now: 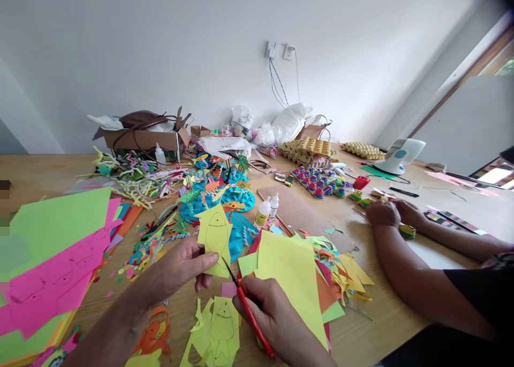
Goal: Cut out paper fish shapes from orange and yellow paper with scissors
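Note:
My left hand [180, 262] pinches a piece of yellow paper [216, 236] with a fish drawn on it, thumb on the front. Red-handled scissors [252, 318] are gripped in my right hand [271, 305]. Their dark blades point up to the paper's lower edge, close to my left thumb; whether they touch it I cannot tell. Below lies another yellow piece with a fish outline [223, 327], beside a cut-out scrap [198, 327]. A stack of coloured sheets, yellow sheet [291, 281] on top, lies right of my right hand.
Pink paper [68, 273] with drawn fish lies at left. Glue bottles [263, 212] stand mid-table near blue paper pieces with colourful fish [233, 206]. Pipe cleaners [128, 182] and painted egg-carton pieces [317, 182] lie farther back. A co-worker's hands [383, 212] work at right.

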Motion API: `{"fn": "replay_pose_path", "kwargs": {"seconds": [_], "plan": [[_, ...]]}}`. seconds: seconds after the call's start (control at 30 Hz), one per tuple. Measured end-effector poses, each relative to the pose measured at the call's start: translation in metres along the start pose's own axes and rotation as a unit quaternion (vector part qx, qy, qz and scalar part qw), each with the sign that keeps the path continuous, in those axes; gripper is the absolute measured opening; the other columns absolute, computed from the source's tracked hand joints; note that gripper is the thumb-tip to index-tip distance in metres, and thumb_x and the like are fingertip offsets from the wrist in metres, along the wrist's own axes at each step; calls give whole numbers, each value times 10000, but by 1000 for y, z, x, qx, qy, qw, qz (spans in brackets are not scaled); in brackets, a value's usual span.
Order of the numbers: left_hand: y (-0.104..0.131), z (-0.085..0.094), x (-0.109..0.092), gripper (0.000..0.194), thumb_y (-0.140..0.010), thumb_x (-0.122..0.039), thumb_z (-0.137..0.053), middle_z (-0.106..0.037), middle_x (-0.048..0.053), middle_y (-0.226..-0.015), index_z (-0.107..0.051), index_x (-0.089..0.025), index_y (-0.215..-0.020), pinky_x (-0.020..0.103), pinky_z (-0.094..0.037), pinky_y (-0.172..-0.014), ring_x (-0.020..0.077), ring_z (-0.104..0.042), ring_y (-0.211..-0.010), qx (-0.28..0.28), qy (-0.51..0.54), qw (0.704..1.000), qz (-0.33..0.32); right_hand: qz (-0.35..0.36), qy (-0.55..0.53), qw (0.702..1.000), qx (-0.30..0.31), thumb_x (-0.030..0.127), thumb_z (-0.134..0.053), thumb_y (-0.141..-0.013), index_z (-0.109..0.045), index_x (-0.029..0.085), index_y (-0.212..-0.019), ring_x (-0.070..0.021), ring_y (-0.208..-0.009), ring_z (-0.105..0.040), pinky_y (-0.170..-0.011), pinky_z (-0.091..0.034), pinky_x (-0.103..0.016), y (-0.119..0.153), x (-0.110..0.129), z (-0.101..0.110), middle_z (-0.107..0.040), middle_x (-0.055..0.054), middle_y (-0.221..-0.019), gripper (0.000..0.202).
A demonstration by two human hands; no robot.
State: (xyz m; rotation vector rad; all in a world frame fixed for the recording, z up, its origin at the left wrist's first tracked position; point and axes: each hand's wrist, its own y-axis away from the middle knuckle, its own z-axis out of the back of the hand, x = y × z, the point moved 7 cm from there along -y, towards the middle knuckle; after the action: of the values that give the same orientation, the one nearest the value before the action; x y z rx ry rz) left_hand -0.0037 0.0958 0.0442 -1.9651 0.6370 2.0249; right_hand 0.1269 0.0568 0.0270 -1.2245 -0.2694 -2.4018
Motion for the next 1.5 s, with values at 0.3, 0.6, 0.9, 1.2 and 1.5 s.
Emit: {"fn": "replay_pose_path", "kwargs": {"seconds": [0.3, 0.6, 0.9, 1.2, 1.5], "plan": [[1, 0, 6, 261, -710, -403, -608, -571, -8, -600, -605, -143, -689, 172, -387, -413, 77, -493, -453, -9, 7, 1000, 18, -3, 5, 1000, 3, 248, -422, -889, -353, 183, -605, -76, -500, -304, -456, -225, -183, 1, -1, 0, -364, 64, -532, 300], [0, 1, 6, 235, -724, -392, -597, -565, -6, -610, -605, -159, -702, 184, -385, -420, 90, -482, -465, -6, -3, 1000, 17, 4, 1, 1000, 0, 265, -424, -892, -343, 183, -609, -78, -512, -305, -460, -224, -186, 2, 0, 1, -380, 57, -544, 306], [0, 12, 14, 223, -735, -389, -594, -547, -27, -646, -609, -195, -844, 171, -347, -449, 76, -387, -481, -57, -29, 997, 33, -9, 6, 1000, 9, 288, -429, -887, -357, 185, -613, -83, -511, -319, -462, -231, -192, 2, -3, -1, -383, 54, -541, 301], [-1, 9, 16, 215, -739, -403, -588, -506, -41, -620, -570, -191, -768, 169, -337, -455, 72, -397, -485, -44, -22, 998, 36, -2, 0, 1000, 7, 278, -416, -896, -346, 184, -608, -79, -503, -303, -458, -224, -192, 1, -1, -1, -365, 61, -534, 311], [-3, 10, 13, 236, -736, -411, -590, -503, -41, -600, -569, -177, -754, 181, -324, -441, 76, -380, -482, -34, -33, 999, 18, -8, 15, 1000, 6, 266, -434, -886, -347, 181, -613, -76, -514, -308, -465, -229, -187, 3, -2, 0, -378, 61, -546, 299]]}}
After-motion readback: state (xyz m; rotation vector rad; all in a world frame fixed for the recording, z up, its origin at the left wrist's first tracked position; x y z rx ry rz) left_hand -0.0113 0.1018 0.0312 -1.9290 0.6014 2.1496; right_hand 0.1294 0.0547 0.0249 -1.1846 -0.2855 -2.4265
